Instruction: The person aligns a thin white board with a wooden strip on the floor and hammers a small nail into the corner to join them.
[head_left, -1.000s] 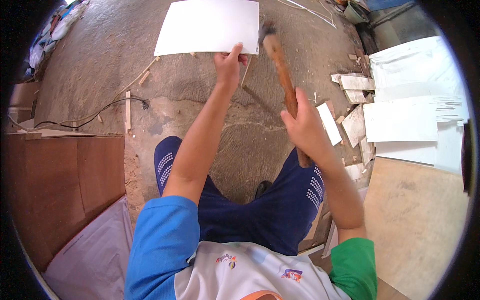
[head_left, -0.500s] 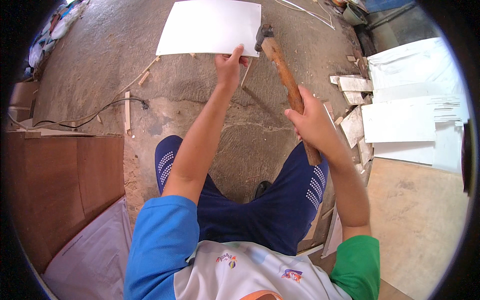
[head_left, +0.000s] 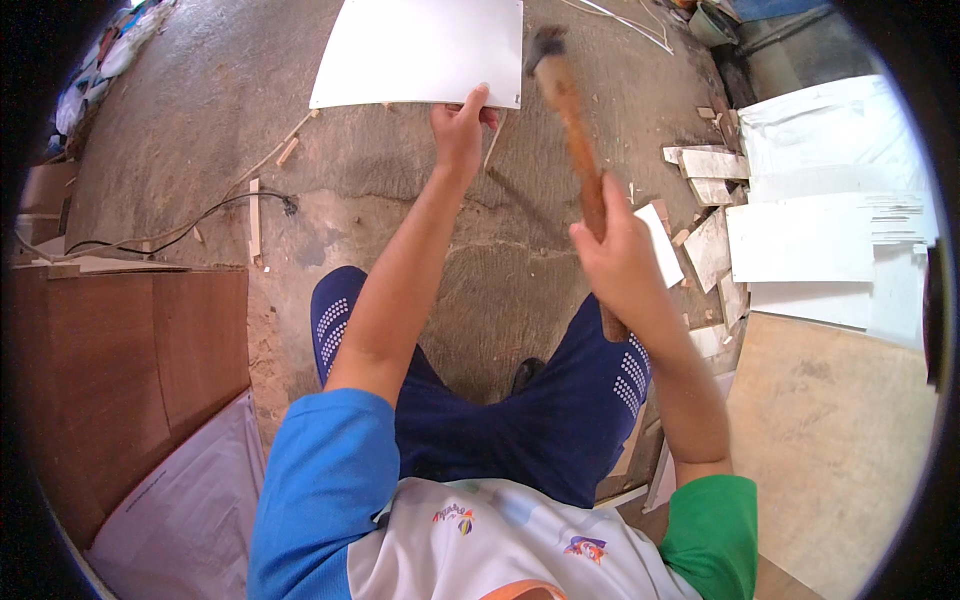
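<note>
A white panel (head_left: 420,50) extends from the top of the view, with small dark marks near its corners. My left hand (head_left: 462,125) pinches its near edge close to the right corner, thumb on top and fingers curled under. A hammer (head_left: 585,165) with a worn wooden handle is in my right hand (head_left: 620,255), which is wrapped round the lower part of the handle. The hammer's dark head is blurred and stands to the right of the panel's right edge, apart from it. What supports the panel from below is mostly hidden; a thin strip of wood (head_left: 495,140) shows under its corner.
Broken white board pieces (head_left: 708,255) lie at the right beside stacked white sheets (head_left: 800,240) and a tan board (head_left: 830,430). A brown wooden box (head_left: 150,350) stands at the left. A black cable (head_left: 215,210) and wood scraps lie on the concrete floor (head_left: 400,215).
The hammer has swung slightly right and up, away from the panel's edge, and its head is now blurred. My left hand stays on the panel, which has shifted very little.
</note>
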